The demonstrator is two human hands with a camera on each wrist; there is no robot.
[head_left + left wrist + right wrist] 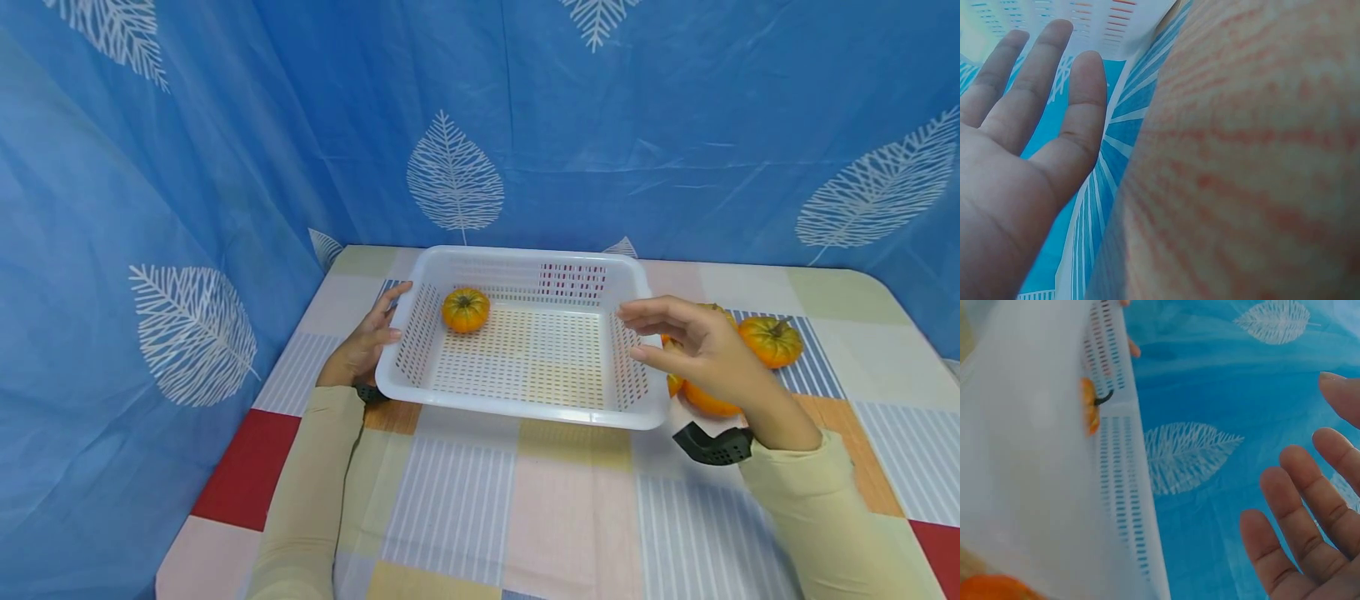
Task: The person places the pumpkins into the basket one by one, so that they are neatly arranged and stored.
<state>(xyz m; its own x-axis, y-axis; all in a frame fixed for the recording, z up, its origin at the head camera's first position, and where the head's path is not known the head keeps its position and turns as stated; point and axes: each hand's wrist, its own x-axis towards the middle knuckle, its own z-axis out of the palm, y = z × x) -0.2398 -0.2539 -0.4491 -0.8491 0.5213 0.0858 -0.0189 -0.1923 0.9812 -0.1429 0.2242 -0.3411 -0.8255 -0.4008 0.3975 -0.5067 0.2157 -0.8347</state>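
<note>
Lone Pumpkin Sits in Basket Between Two Loosened Hands

A small orange pumpkin (466,311) rests inside a white plastic basket (517,408), nearer the left fingertips than the right. The left hand (363,346) lies along the basket's near-left end, its fingers extended and slack just beside the rim; whether they touch it cannot be told. The right hand (701,346) hangs at the opposite end, thumb apart from the fingers, grasping nothing. More pumpkins (772,340) cluster below and beyond the right fingers, just outside the basket, some partly hidden by that hand. The hands' places at either end would seem to suit steadying the basket, while its raised walls likely keep the round fruit from rolling off the patchwork tablecloth (457,508) below the fingers.
</note>
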